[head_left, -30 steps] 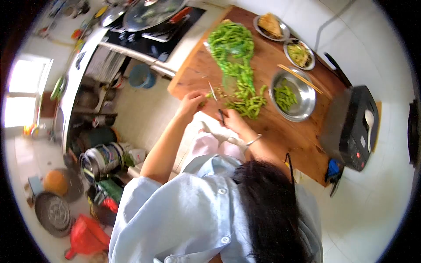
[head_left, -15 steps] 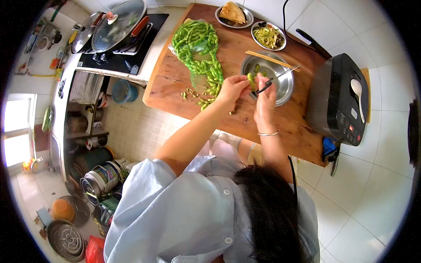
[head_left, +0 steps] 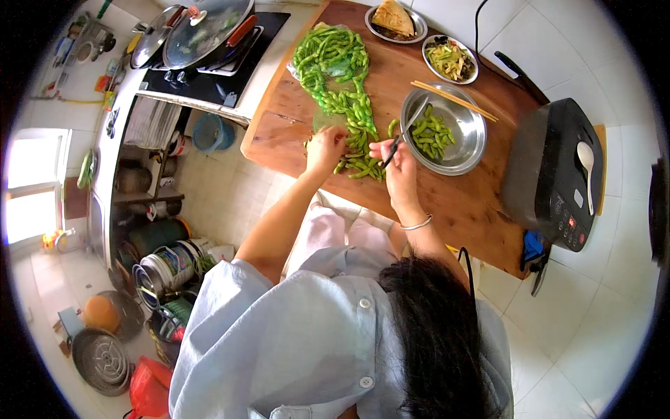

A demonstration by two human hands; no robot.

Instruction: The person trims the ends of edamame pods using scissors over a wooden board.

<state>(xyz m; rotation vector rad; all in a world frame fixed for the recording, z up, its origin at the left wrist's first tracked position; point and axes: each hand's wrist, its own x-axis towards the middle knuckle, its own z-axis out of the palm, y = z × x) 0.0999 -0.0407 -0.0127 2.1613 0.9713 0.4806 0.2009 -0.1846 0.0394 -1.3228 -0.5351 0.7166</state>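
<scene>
Grasping black-handled metal scissors (head_left: pixel 391 153): right hand (head_left: pixel 401 172); left hand (head_left: pixel 326 150), at its nine o'clock, grip unclear, beside curved green pods (head_left: pixel 361 166).

The wooden surface (head_left: pixel 467 202) carries a heap of green pods (head_left: pixel 331 56) at its far left, loose pods (head_left: pixel 361 167) along the near edge, a metal bowl (head_left: pixel 471 129) right of them, two dishes of food behind, a flatbread dish (head_left: pixel 421 28) and a vegetable dish (head_left: pixel 474 72), and a black cooker (head_left: pixel 537 167) at right.
</scene>
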